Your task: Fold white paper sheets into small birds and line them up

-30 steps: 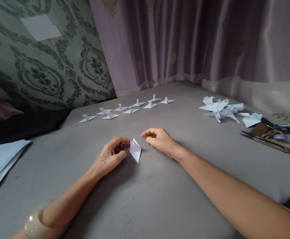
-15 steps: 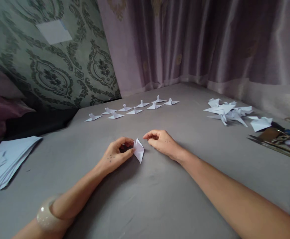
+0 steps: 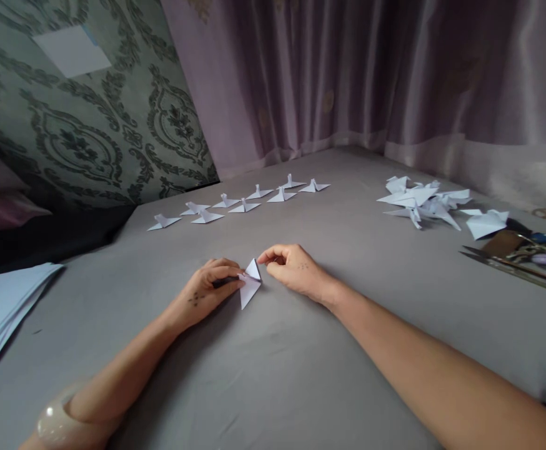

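A small folded white paper piece [image 3: 249, 285] lies on the grey bedsheet [image 3: 301, 375] between my hands. My left hand [image 3: 207, 290] pinches its left side with thumb and fingers, holding it down. My right hand [image 3: 292, 269] has its thumb and forefinger closed on the paper's upper tip. A pale bangle [image 3: 60, 425] sits on my left wrist.
Several finished paper birds [image 3: 242, 203] stand in rows at the back. A loose heap of folded paper [image 3: 423, 201] lies at the right, with scissors [image 3: 516, 269] and small items beyond it. A stack of white sheets [image 3: 1, 306] rests at the left edge. Curtain and patterned wall behind.
My right hand has moved left and closed its fingertips on the paper's tip. The paper has tilted flatter under my left fingers. The camera has shifted a little.
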### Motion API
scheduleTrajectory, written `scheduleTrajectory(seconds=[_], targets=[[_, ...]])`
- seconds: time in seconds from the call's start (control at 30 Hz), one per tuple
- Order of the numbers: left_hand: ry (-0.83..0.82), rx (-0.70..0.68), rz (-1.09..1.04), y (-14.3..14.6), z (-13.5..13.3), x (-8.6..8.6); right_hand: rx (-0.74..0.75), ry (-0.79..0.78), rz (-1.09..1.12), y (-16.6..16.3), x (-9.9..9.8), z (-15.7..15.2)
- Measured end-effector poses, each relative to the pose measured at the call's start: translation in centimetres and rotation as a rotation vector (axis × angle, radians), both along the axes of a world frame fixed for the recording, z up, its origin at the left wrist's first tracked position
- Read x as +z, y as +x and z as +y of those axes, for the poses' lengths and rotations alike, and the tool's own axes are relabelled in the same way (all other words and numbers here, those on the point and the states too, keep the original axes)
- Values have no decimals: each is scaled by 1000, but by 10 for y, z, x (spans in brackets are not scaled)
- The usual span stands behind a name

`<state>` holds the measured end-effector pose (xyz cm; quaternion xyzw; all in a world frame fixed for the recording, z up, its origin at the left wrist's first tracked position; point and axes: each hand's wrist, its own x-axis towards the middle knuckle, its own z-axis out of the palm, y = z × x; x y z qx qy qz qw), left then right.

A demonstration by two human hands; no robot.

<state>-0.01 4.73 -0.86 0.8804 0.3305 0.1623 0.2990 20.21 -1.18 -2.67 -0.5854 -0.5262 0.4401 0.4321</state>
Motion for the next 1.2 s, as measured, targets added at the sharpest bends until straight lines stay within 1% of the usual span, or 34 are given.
scheduleTrajectory(seconds=[0.17, 0.23, 0.3, 0.37, 0.43, 0.5, 0.57, 0.63, 0.8, 0.97, 1.07, 1.13, 1.2], targets=[[-40, 4, 22, 3, -3, 3, 8, 4, -6, 1, 2, -1], [-51, 18, 25, 5, -5, 6, 19, 9, -49, 1, 2, -2], [-74, 43, 21, 7, -5, 7, 25, 54, -140, -2, 2, -3], [-134, 109, -15, 7, -5, 6, 30, 129, -260, -6, 1, -5], [-220, 231, -95, 7, -3, 4, 39, 193, -381, -11, 0, -6], [-293, 363, -194, 6, -1, 2, 60, 218, -478, -14, 0, -6], [-332, 453, -261, 4, 0, 0, 91, 219, -523, -14, 0, -5], [-345, 497, -309, 2, 1, 0, 129, 205, -510, -13, 1, -2], [-379, 501, -383, -2, 1, 0, 215, 150, -463, -11, 7, 4], [-396, 510, -448, -4, 1, 2, 226, 110, -506, -14, 12, 2], [-412, 495, -437, -5, 1, 2, 163, 83, -480, -16, 13, 1], [-398, 442, -400, -5, 1, 1, 95, 48, -434, -18, 12, 2], [-356, 356, -348, -5, 0, -3, 32, 32, -387, -19, 10, 3]])
